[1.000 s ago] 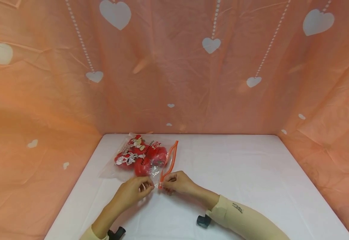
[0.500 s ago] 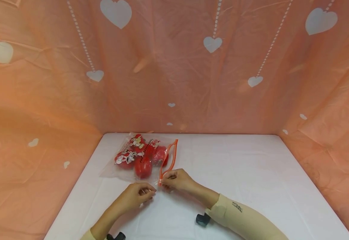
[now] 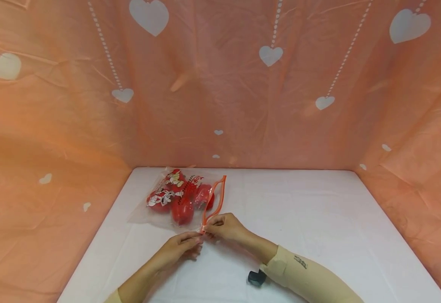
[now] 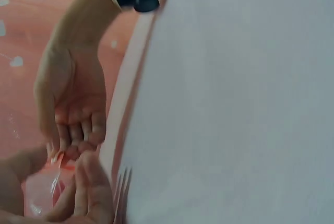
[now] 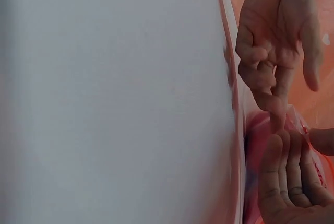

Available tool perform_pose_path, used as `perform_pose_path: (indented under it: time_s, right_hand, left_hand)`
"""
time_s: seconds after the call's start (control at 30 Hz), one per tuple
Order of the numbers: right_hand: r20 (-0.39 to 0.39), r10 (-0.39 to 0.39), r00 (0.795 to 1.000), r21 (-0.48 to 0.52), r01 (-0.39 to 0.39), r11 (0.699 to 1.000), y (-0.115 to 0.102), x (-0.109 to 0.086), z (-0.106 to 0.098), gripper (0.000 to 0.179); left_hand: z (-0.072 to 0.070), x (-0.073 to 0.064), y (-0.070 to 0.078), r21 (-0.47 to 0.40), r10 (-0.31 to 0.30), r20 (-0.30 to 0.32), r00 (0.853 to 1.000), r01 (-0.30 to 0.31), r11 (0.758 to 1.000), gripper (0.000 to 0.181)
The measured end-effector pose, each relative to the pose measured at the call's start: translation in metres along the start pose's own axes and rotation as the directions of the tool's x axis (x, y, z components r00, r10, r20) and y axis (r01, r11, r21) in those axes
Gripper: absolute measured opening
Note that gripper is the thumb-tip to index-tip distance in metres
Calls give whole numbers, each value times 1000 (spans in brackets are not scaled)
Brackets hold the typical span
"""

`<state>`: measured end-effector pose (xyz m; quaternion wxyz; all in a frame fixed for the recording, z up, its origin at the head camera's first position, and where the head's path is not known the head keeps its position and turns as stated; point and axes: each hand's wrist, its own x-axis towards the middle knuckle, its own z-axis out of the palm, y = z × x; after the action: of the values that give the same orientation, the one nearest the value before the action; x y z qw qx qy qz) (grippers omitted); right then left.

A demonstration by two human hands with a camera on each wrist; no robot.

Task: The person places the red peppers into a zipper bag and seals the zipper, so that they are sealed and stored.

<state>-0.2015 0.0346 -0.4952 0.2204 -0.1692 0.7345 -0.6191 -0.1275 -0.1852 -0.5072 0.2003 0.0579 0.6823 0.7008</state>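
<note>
A clear zip bag [image 3: 148, 216] printed with cartoon figures lies at the back left of the white table. Several rounded, glossy red things [image 3: 182, 210] are inside it. Its orange zip strip [image 3: 221, 195] faces right, with the two edges bowed apart along the middle. My right hand [image 3: 226, 227] pinches the near end of this strip between thumb and fingers. Close beside that end is my left hand [image 3: 176, 250], its fingertips right at the bag's corner. In the right wrist view the left hand's thumb [image 5: 311, 59] stands away from its fingers.
The white table [image 3: 319, 219] reaches out to the right and front. Orange curtains [image 3: 235, 105] with white hearts stand along its back and both sides. A black device [image 3: 257, 277] shows under the right sleeve.
My left hand first drew back slightly from the bag's corner, then came right to the strip's near end. My right hand keeps its pinch, the strip end shifting slightly away from me.
</note>
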Motion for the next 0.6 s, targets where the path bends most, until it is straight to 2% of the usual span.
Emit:
perform_pose_path:
  time_s: [0.07, 0.13, 0.23, 0.33, 0.6]
  right_hand:
    - [2, 1, 1000, -1, -1, 1000, 0, -1, 0, 18]
    - [3, 0, 1000, -7, 0, 1000, -1, -1, -1, 18]
    - [2, 0, 1000, -8, 0, 1000, 0, -1, -1, 18]
    - [-3, -2, 1000, -2, 2, 1000, 1, -1, -1, 18]
    - [-7, -16, 1000, -22, 16, 1000, 4, -2, -1, 17]
  left_hand:
    - [3, 1, -2, -128, -33, -33, 999, 28, 991, 47]
    - [5, 1, -3, -244, -62, -69, 996, 44, 969, 45]
    - [9, 1, -5, -344, -80, -111, 991, 38, 938, 40]
    - [12, 2, -6, -365, -79, -146, 986, 21, 931, 34]
    - [24, 7, -6, -357, -61, -232, 971, -27, 934, 28]
